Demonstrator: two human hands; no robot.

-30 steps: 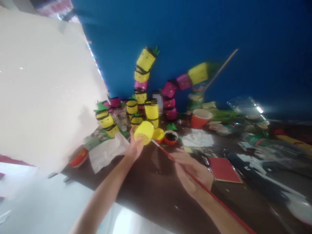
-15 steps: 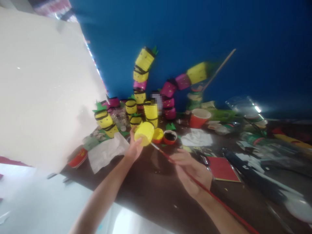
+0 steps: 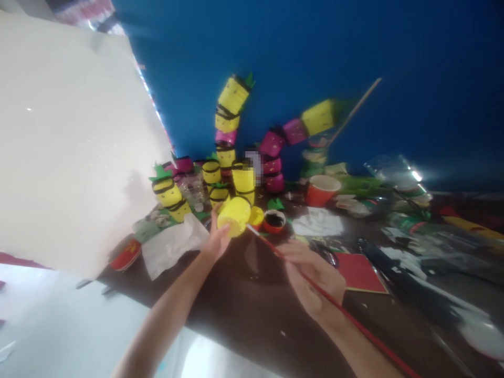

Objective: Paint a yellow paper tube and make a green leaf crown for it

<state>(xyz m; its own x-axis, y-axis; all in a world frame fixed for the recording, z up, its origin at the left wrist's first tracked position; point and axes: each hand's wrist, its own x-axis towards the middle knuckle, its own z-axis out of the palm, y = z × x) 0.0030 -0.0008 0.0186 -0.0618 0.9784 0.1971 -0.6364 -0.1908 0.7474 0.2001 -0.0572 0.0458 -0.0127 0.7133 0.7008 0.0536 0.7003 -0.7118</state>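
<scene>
A yellow cup-shaped piece (image 3: 233, 216) is gripped in my left hand (image 3: 218, 236), tilted above the dark table (image 3: 244, 299). My right hand (image 3: 313, 275) pinches a long red paintbrush (image 3: 271, 245), whose tip points at the right side of the yellow piece. Whether the tip touches it is hard to tell. Just behind, a small pot of yellow paint (image 3: 256, 216) stands beside a pot of black paint (image 3: 274, 221).
Yellow and purple decorated cups (image 3: 167, 192) stand at the back. White paper (image 3: 175, 245) and a red bowl (image 3: 126, 255) lie left. On the right are a red cup (image 3: 323, 190), crumpled tissue (image 3: 318, 222), a red square (image 3: 362, 273) and plastic bottles (image 3: 419, 227).
My right hand and the brush have shifted slightly to the right, the tip a little higher. The yellow piece has turned or moved very slightly in my left hand.
</scene>
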